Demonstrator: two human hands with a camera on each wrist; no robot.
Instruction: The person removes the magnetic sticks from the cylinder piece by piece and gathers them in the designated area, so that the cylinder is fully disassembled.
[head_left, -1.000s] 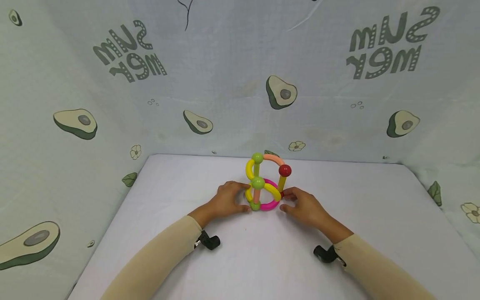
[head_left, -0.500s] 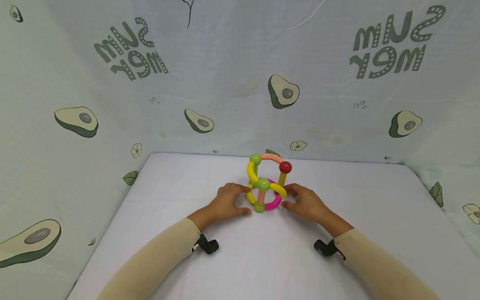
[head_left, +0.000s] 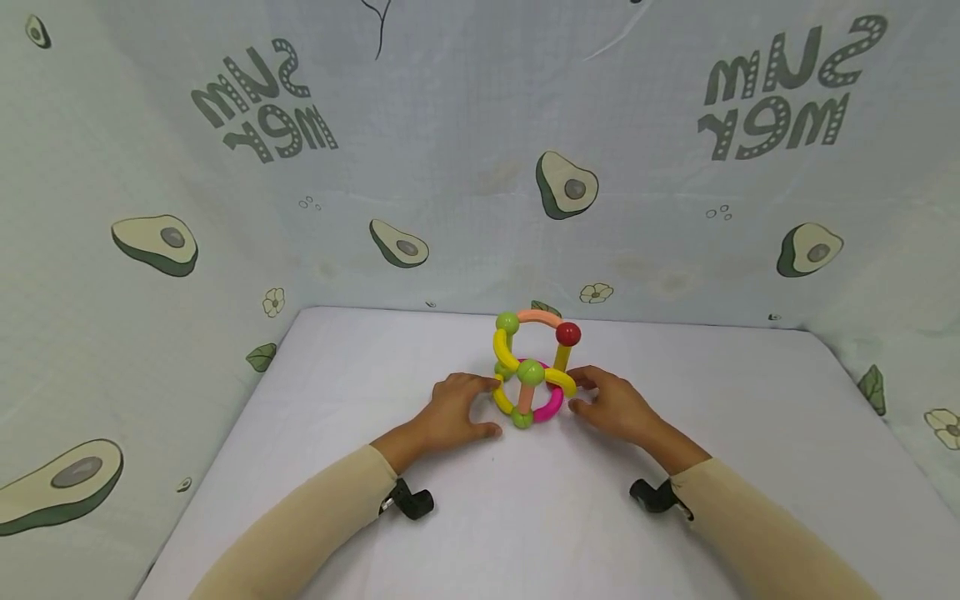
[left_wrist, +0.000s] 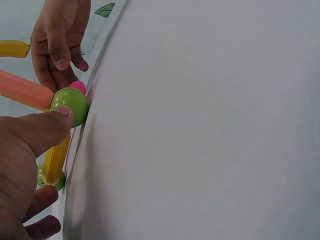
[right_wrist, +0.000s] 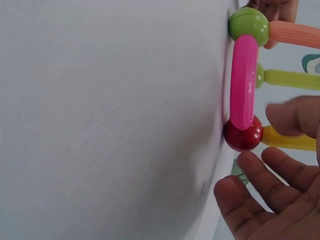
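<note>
A toy frame of coloured balls and sticks [head_left: 527, 396] stands upright on the white table in the head view. Green balls [head_left: 530, 372] and a red ball [head_left: 568, 334] join its straight and curved sticks. One curved yellow stick [head_left: 561, 382] juts towards the right with a free end. My left hand [head_left: 453, 414] is at the frame's left side, thumb and fingers spread, near the low green balls [left_wrist: 71, 106]. On the right, my right hand [head_left: 613, 407] has its fingers loosely bent beside the low red ball [right_wrist: 243, 133] and yellow stick [right_wrist: 290, 138]. Exact finger contact is unclear.
The white tabletop [head_left: 495, 517] spreads around the frame. Behind it hangs a pale cloth [head_left: 465, 167] printed with avocados and lettering, which also covers both sides. A small black camera sits on each wrist, the left camera [head_left: 411, 500] and the right camera [head_left: 654, 496].
The frame has turned slightly: its near green ball moved right and towards me, its far top green ball a little left. Both hands stay beside it, with small shifts.
</note>
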